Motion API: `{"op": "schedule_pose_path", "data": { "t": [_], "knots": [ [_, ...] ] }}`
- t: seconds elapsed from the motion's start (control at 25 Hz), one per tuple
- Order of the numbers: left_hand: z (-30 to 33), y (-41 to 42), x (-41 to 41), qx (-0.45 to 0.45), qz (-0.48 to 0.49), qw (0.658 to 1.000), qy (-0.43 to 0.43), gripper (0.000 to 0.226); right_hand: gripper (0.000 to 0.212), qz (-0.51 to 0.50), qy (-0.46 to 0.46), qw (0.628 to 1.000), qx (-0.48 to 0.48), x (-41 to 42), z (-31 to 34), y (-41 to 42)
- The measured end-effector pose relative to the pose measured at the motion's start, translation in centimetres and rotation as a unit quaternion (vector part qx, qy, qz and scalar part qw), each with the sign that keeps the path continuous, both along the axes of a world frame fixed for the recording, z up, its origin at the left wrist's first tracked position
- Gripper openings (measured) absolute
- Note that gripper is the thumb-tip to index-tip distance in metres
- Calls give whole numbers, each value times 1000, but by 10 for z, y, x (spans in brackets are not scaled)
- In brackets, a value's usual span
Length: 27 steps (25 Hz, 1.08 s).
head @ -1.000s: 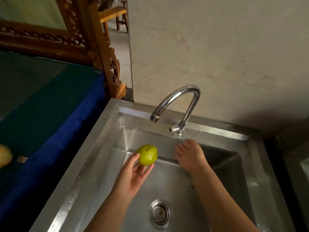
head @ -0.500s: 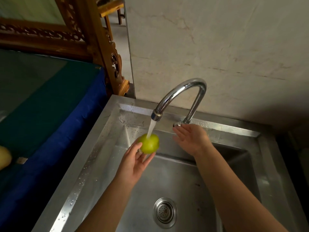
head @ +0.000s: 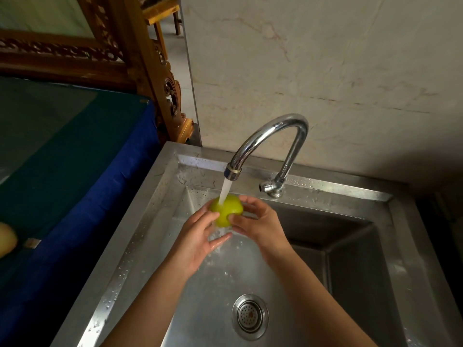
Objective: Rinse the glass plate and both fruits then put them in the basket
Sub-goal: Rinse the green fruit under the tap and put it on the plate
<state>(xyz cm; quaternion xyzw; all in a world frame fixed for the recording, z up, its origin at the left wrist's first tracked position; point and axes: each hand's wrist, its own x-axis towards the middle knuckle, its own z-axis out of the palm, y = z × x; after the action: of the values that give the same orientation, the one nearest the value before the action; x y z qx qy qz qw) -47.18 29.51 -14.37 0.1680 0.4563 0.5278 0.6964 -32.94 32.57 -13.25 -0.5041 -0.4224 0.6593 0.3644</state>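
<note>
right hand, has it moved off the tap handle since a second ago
Yes. The right hand has left the tap handle and come down and leftward onto the green fruit under the water.

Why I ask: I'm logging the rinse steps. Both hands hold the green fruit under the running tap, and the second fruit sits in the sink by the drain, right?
Not quite. The head view shows the second fruit on the blue cloth left of the sink, not by the drain. The rest holds: left hand and right hand hold the green fruit under the running tap.

The fruit (head: 226,209) I hold is yellow-green; the sink (head: 140,236) silver steel, the cloth (head: 82,186) at left deep blue, the upper-left frame (head: 140,46) carved brown.
</note>
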Motion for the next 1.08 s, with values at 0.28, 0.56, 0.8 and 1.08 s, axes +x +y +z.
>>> {"op": "schedule_pose_path", "data": {
  "t": [0.28, 0.56, 0.8, 1.08],
  "knots": [
    [6, 0, 0, 44, 59, 996, 48, 36, 45, 14, -13, 997, 77, -5, 0, -10],
    [14, -3, -13, -15, 16, 1000, -11, 43, 55, 46, -151, 946, 284, -2, 7, -10],
    [8, -5, -12, -23, 40, 998, -53, 44, 46, 26, -155, 959, 234, 5, 2, -3],
    [-5, -7, -14, 16, 47, 996, -78, 35, 19, -210, -97, 968, -99, 24, -2, 70]
  ]
}}
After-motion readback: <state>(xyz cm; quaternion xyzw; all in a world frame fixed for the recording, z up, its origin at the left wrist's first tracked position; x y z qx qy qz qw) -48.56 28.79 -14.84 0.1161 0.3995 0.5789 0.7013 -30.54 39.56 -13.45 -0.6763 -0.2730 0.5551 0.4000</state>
